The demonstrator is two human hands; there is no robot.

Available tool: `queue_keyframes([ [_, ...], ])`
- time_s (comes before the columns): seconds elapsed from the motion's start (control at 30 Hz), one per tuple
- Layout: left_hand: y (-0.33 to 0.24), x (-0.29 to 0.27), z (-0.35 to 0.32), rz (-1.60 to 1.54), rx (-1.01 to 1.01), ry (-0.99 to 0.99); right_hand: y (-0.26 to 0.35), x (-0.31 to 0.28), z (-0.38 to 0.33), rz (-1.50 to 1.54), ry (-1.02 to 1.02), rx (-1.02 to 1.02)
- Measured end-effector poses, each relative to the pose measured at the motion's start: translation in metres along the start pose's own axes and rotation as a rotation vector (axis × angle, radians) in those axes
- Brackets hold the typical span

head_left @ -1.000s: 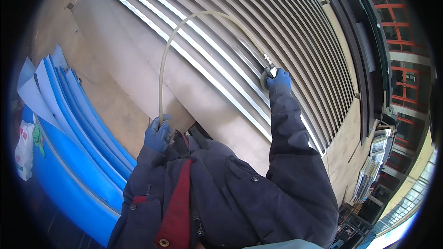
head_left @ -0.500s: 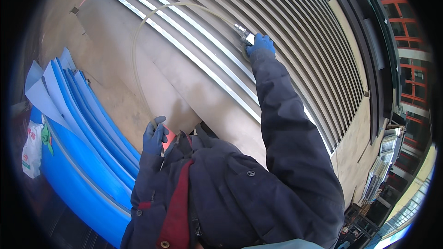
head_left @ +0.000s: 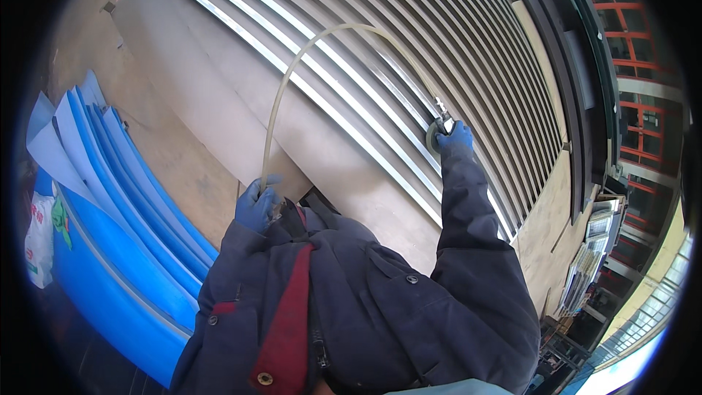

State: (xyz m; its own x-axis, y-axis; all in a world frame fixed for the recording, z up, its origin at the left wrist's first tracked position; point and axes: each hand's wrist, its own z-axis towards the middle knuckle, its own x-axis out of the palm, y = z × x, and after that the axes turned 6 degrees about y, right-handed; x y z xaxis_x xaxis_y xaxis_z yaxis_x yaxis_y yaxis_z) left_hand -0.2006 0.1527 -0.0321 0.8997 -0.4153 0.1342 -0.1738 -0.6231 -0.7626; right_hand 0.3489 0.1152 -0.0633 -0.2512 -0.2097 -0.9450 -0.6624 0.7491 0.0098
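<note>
From my seat far from the rig, I see the right hand (head_left: 456, 137) wrapped around a small air tool (head_left: 443, 125) with a round disc, its blue-gloved fingers curled over the body. The tool is over the long metal strips (head_left: 358, 135), nearer their lower-right ends than their upper-left ones; I can't tell whether the disc presses on the metal. From its fitting a pale hose (head_left: 272, 124) rises in a wide arch over the strips and comes down into the left hand (head_left: 256, 206), which is closed on it in front of the jacket (head_left: 365, 307). The strips lie side by side, the ones nearest the wearer shining brightest. Between them and the wearer I see a flat grey sheet (head_left: 190, 66) on the brown work surface (head_left: 175, 132). Curved blue sheets (head_left: 117, 271) stand by that surface's left edge, with a green cloth (head_left: 61, 223) and a white bag (head_left: 39, 241) at their outer side. Dark beams (head_left: 581, 80) run along its right edge, and red-framed windows (head_left: 638, 73) stand beyond them.
</note>
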Motion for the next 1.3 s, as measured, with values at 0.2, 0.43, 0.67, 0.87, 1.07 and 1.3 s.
queue_keyframes([
  [0.2,-0.006,-0.010,-0.013,-0.208,0.053,-0.056,0.134,-0.023,0.049,0.000,-0.003,-0.131],
  [0.43,-0.013,-0.007,-0.013,-0.105,0.023,-0.129,0.249,-0.038,0.065,0.017,-0.009,-0.226],
  [0.67,-0.009,-0.008,0.002,-0.085,0.054,-0.038,0.145,-0.027,0.040,0.025,0.055,-0.075],
  [0.87,-0.004,0.000,0.014,-0.051,0.010,0.068,0.002,-0.015,0.002,0.032,0.011,0.123],
  [1.07,-0.001,0.009,0.008,-0.085,-0.004,0.057,0.016,-0.012,0.009,0.005,0.023,0.041],
  [1.3,-0.010,-0.007,-0.008,-0.098,0.051,-0.106,0.198,-0.035,0.063,0.008,0.043,-0.151],
])
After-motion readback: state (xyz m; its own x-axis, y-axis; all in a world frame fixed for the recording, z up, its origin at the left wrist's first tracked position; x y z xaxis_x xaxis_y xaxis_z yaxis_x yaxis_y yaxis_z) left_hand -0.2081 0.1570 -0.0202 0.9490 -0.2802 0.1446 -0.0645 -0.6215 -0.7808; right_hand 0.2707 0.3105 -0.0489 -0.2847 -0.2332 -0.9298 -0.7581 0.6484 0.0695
